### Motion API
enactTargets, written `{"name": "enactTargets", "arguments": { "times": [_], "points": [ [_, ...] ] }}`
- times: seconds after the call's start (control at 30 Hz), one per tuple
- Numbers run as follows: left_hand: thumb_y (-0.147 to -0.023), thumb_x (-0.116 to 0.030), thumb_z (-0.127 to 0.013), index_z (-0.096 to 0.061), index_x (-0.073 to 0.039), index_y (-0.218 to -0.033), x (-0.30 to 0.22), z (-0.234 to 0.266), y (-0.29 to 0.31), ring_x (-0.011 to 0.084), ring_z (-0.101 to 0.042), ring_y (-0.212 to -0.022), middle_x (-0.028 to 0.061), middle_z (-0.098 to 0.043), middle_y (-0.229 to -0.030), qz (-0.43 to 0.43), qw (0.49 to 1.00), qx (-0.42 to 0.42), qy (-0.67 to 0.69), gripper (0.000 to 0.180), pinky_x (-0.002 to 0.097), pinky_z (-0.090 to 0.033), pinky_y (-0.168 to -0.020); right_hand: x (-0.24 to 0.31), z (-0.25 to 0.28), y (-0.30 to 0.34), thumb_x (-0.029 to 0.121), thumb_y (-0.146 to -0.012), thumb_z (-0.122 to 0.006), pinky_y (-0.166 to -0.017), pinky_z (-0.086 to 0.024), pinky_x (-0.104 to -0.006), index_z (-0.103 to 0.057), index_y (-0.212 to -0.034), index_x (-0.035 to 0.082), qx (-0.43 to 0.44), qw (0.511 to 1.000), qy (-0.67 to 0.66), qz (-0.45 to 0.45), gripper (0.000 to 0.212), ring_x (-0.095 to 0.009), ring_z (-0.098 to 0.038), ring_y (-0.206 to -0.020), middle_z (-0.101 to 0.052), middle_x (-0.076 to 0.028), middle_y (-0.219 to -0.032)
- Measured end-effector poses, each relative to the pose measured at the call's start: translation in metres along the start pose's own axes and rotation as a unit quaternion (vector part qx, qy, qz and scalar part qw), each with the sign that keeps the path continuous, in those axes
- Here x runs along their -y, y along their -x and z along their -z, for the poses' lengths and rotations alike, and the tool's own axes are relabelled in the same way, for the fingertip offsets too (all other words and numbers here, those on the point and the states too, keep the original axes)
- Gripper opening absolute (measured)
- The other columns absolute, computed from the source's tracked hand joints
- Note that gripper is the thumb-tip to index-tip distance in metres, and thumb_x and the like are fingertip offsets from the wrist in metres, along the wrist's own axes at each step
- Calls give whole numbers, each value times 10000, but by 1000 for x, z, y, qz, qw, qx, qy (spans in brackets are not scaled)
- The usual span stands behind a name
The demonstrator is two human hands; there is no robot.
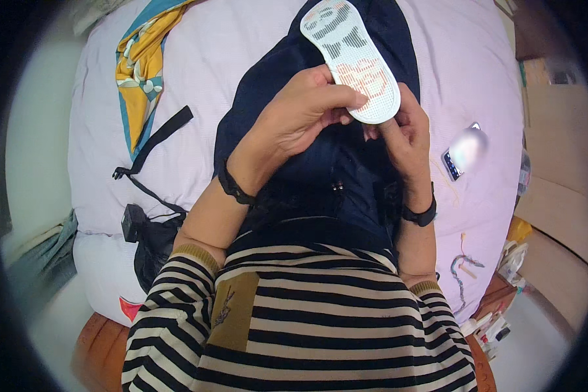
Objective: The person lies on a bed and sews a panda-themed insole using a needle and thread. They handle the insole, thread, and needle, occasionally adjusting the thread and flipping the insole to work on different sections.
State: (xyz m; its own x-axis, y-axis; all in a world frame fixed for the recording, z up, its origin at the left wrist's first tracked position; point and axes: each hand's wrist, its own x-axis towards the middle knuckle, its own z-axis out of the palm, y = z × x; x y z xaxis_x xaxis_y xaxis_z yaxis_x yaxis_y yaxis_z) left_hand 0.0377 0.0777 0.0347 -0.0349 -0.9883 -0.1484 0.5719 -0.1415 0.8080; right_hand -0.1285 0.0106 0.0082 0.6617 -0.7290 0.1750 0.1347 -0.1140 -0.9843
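A white insole (353,62) with a dotted grid carries stitched patterns, dark grey toward the far end and orange toward the near end. It is held tilted above my lap. My left hand (304,111) grips its left edge, the thumb pressed on the orange stitching and the fingers bent beneath. At the near right edge, my right hand (408,134) pinches the insole's rounded end, with the thumb at the rim. The other fingers of this hand are partly hidden behind the insole. Whether a needle is between the fingers cannot be made out.
My dark trousers (261,98) lie over a pale lilac bedspread (464,59). A phone (454,163) and a braided cord (458,277) rest at the right. On the left are a yellow and blue scarf (140,72), a black strap (163,134) and a black bag (157,248).
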Motion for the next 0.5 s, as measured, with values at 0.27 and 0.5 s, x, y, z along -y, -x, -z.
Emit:
{"name": "enactTargets", "arguments": {
  "times": [0.27, 0.5],
  "points": [
    [-813, -80, -615, -554, 41, -1082, 1, -9, 2, 111, -584, -840, 101, -623, -976, -49, 997, -56, 30, 301, 212, -461, -700, -2, -6, -4, 173, -906, -551, -523, -415, -194, -503, -1049, -1, -7, 999, -31, -4, 230, -65, -494, -591, -528, -22, -741],
    [-793, -53, -622, -534, 44, -1091, -18, -6, 5, 104, -587, -842, 92, -621, -1008, -150, 983, -103, -15, 325, 209, -454, -712, 22, 3, 1, 119, -905, -523, -447, -359, -186, -562, -1012, 31, -154, 985, 78, -7, 143, -47, -444, -493, -482, 19, -610]
  ]
}}
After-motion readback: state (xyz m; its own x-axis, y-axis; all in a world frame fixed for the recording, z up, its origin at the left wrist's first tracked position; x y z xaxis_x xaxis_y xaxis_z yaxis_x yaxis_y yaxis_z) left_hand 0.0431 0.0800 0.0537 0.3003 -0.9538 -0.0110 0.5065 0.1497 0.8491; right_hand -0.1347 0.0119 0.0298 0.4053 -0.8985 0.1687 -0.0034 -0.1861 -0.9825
